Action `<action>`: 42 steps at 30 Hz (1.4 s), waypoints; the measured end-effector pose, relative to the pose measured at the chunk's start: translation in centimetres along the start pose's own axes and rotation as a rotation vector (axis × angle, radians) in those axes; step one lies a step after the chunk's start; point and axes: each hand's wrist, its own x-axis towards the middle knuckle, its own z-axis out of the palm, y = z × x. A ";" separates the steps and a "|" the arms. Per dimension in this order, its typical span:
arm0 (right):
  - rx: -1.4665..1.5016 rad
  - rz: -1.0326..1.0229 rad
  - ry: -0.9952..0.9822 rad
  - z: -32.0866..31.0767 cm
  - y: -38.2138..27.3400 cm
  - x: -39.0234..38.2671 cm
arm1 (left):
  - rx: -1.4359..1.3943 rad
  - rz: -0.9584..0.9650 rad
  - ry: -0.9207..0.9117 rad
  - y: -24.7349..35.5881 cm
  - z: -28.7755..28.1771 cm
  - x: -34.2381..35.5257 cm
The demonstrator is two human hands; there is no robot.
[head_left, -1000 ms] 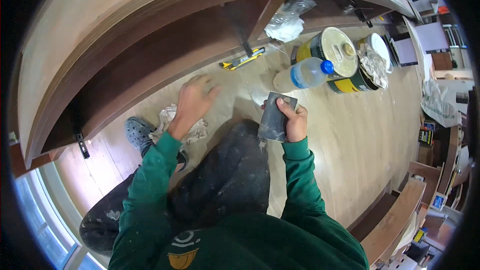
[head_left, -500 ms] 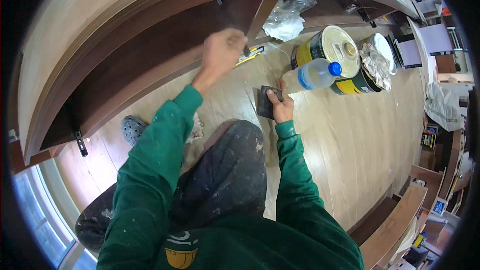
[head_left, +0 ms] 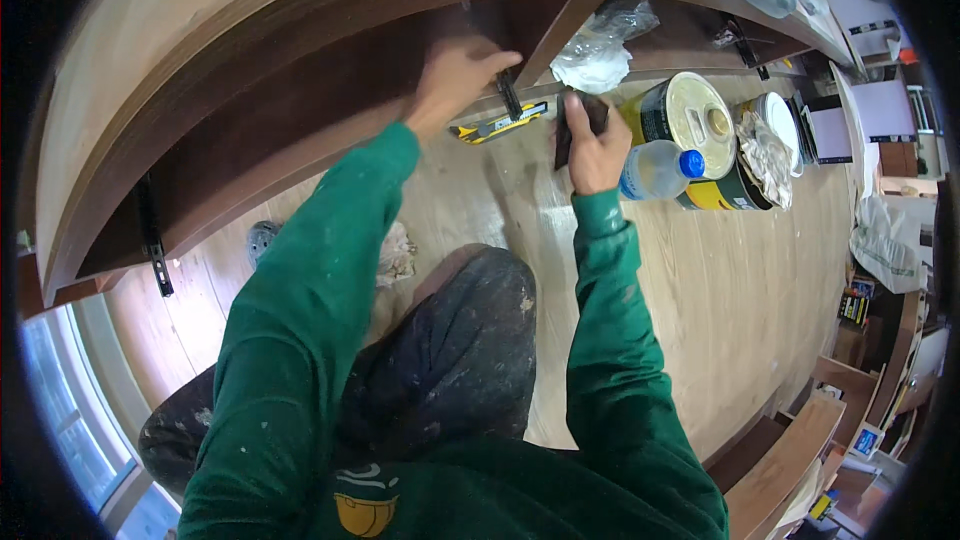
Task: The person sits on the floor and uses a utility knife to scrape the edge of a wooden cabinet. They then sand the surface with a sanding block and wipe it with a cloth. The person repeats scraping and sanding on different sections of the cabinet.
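Note:
My left hand point(head_left: 463, 75) reaches into the dark brown cabinet recess point(head_left: 330, 100) beside a black metal rail point(head_left: 508, 95), thumb apart and other fingers partly in shadow; I see nothing held in it. My right hand point(head_left: 590, 145) grips a dark flat pad point(head_left: 563, 145), thumb on top. Near it on the pale wood floor are a yellow utility knife point(head_left: 485, 128) below the rail and a plastic water bottle point(head_left: 650, 170) with a blue cap, lying tilted against the cans.
Paint cans point(head_left: 683, 100), one topped with crumpled material point(head_left: 765, 160), stand right. Plastic bags point(head_left: 605, 45) lie in a cabinet compartment. A crumpled rag point(head_left: 395, 255) is by my knee point(head_left: 480, 300). Boards point(head_left: 790, 440) and shelving line the right; a window point(head_left: 65, 390) is left.
My left hand has risen from above the floor into the cabinet recess by the rail. My right hand has moved upward with the pad, toward the cabinet's lower edge beside the knife.

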 end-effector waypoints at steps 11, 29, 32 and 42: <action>-0.745 -0.781 0.142 3.5 0.1 6.9 | 0.253 -0.077 0.152 -15.3 -10.1 -15.1; -0.902 -0.901 0.054 3.4 4.0 6.2 | 0.451 -0.155 0.107 -15.5 -9.4 -15.8; -0.980 -0.850 0.005 3.6 5.6 5.9 | 0.449 -0.106 0.103 -16.4 -9.8 -15.3; -0.894 -0.781 0.037 3.3 4.4 6.4 | 0.461 -0.116 0.126 -16.2 -9.5 -15.6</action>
